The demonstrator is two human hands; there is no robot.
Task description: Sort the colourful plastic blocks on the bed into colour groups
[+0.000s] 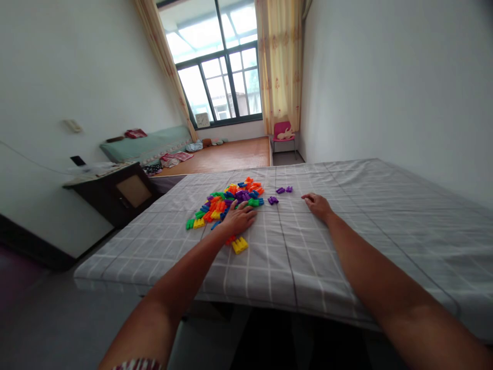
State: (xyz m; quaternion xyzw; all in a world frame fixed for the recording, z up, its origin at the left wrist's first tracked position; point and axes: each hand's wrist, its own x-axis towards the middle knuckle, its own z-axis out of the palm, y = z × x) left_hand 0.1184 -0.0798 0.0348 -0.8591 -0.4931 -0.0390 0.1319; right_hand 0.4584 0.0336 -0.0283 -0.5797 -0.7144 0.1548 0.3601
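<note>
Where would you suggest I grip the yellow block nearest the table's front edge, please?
The yellow block is probably best pinched at its right end, coming from the right: that end faces away from the pile and left forearm.

on the table, the left hand hides part of the block pile, and whether it grips any of the blocks cannot be told. beyond the table, the clock is too small to read and the window runs off the top edge. nearer than the table, the striped sleeve is cut by the bottom edge.
</note>
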